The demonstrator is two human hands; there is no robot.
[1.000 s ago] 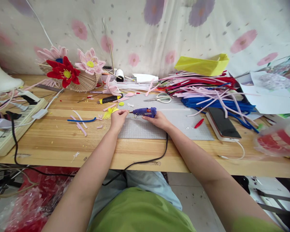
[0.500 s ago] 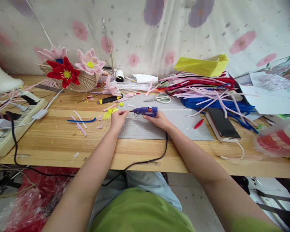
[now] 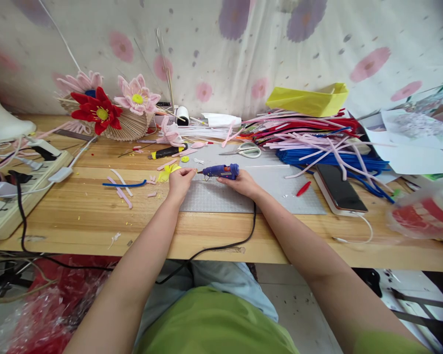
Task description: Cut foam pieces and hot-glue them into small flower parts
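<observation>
Gluing seems the step in hand: over the grey mat (image 3: 227,196), the right hand (image 3: 242,184) has its fingers clamped on the glue gun (image 3: 221,170); the left hand's (image 3: 182,182) fingers pinch together beside its nozzle (image 3: 200,171), holding what I cannot tell. The next move calls for steadiness.

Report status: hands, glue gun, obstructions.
Right hand gripping glue gun. Left hand pinched by its nozzle, any held piece too small to tell. Black cord clear of nozzle.

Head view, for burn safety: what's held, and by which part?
The right hand holds the glue gun by its rear underside; for the left hand, too small to tell.
</observation>
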